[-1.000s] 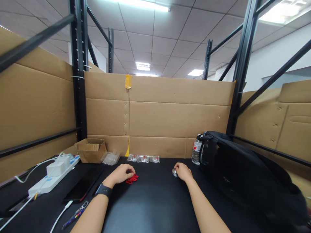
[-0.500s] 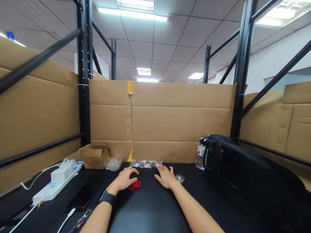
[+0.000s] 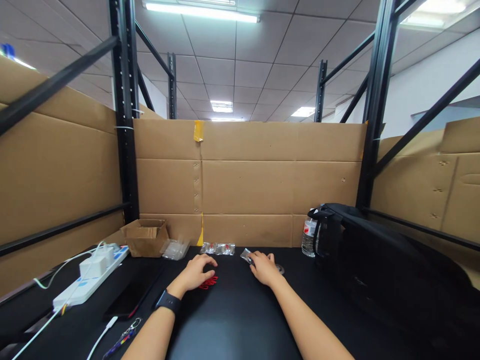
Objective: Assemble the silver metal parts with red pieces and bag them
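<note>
In the head view my right hand (image 3: 265, 269) has its fingers closed on the edge of a small clear plastic packet (image 3: 245, 254). The packet is tilted and stands apart from a row of similar clear packets (image 3: 218, 249) with bits of red in them. Partly hidden behind that hand is a small round, shiny disc or roll (image 3: 280, 269). My left hand (image 3: 195, 272), with a dark watch at the wrist, hovers or rests by a bundle of red cords (image 3: 208, 283). Its fingers are curved and apart, with nothing visible in them.
A small open cardboard box (image 3: 145, 239) and clear plastic bags (image 3: 175, 249) stand at the back left. Nearer are a white power strip (image 3: 75, 295), a dark phone (image 3: 129, 295) and a lanyard (image 3: 122, 341). A water bottle (image 3: 309, 237) and a black bag (image 3: 386, 285) occupy the right.
My right hand has drawn one packet away from the right end of the row, slightly toward the right. My left hand has barely moved. The view has shifted a little.
</note>
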Tool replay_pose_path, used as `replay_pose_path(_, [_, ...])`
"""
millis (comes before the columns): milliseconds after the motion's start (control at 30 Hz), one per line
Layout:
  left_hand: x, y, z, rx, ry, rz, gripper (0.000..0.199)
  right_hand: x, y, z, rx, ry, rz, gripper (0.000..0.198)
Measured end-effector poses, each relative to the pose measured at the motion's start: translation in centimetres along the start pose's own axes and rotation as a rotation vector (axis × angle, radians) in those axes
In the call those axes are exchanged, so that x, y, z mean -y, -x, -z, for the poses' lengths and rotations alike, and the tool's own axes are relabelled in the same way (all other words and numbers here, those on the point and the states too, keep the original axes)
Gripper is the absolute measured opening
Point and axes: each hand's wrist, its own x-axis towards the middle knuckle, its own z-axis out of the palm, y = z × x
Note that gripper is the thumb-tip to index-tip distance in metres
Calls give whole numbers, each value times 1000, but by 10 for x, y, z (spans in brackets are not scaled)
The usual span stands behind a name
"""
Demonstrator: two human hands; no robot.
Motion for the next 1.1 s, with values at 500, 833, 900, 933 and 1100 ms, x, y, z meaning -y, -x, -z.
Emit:
replay_pose_path(500, [-31,1,-6,-2,45,-147,22,0,6,7,-11,-49,82,30])
replay_pose_path(833, [-39,2,-6,18,87,-181,23,11,6,13,-83,-119,-37,28])
replay_pose_path(900, [-40,3,-6,16,89,-181,23,8,5,14,-72,-173,-88,30])
replay_pose_path(933, [-40,3,-5,17,89,-180,22,6,5,14,-71,-190,-112,30])
replay_pose_path(1100, [-43,3,-5,30,86,-177,21,-1,3,8,-95,-240,-128,28])
